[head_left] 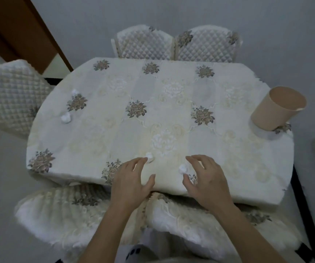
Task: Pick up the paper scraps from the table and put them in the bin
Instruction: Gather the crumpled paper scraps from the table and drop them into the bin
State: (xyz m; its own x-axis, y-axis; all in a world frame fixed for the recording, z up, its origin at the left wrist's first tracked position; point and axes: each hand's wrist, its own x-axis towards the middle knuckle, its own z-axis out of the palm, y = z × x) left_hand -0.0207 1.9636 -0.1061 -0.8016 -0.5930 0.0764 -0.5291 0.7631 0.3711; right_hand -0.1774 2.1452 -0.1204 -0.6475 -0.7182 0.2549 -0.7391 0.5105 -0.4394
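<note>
Several white crumpled paper scraps lie on the cream flowered tablecloth [228,158]. One scrap [149,156] sits at the fingertips of my left hand [132,181], which is spread open over the near edge. Another scrap [182,168] lies between the thumb and fingers of my right hand [206,179], also open and not closed on it. Two more scraps rest at the far left, one [66,117] nearer and one [74,92] farther back. The beige bin [278,111] stands at the table's right edge, its mouth tilted toward me.
Quilted chairs surround the table: two at the far side [175,44], one at the left [10,95], two tucked in below my arms [73,215]. A brown door frame [25,35] stands at upper left.
</note>
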